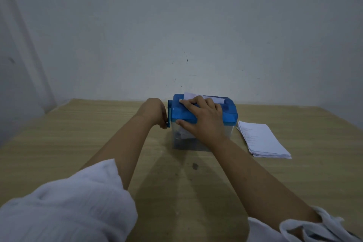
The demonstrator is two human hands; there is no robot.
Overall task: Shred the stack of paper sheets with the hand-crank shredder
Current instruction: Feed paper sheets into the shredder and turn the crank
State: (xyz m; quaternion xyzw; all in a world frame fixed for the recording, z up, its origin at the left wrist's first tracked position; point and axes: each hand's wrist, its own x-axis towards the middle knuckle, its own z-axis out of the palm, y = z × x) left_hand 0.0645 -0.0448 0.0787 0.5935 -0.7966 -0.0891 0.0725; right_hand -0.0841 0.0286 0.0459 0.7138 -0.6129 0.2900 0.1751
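hand-crank shredder (228,113) stands at centre frame on the wooden table (78,139), near the wall, its blue lid over a clear bin (228,131). the left hand (152,111) is curled round the crank (169,113) on the shredder's left side, gripping it. the right hand (202,116) lies flat across the lid with fingers spread and straight and the thumb along the front edge, pressing the shredder down rather than holding anything. one white sheet (215,98) stands in the slot, only a short strip of it showing behind the fingers. something pale and dark shows through the bin wall, most likely cut paper, though it is too blurred to be sure. the stack of paper sheets (263,139) lies right of centre, just beside the shredder and not touching it, and looks thick. by my reading the work is at an early or middle stage: one sheet is nearly through, and most of the stack is left to feed.
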